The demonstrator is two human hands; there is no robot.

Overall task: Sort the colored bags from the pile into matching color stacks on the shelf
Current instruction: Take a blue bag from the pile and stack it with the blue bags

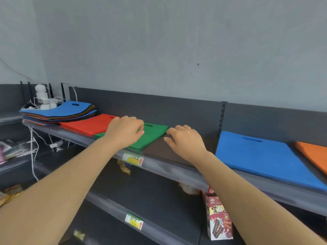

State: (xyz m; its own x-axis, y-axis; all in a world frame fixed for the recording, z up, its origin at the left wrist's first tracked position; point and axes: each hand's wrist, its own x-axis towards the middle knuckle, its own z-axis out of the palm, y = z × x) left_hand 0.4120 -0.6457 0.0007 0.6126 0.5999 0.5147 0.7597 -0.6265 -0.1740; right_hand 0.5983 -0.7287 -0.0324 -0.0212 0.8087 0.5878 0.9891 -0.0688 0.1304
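Note:
A mixed pile of coloured bags, blue on top, lies at the left end of the dark shelf. Along the shelf to its right lie a red bag, a green bag, a dark brown bag, a blue bag and an orange bag. My left hand hovers over the green bag with fingers loosely curled and holds nothing. My right hand rests its fingers on the brown bag near its left edge.
White electronics with cables stand behind the pile. Yellow price tags sit on the shelf fronts. A red printed snack box stands on a lower shelf under my right forearm. A grey wall rises behind the shelf.

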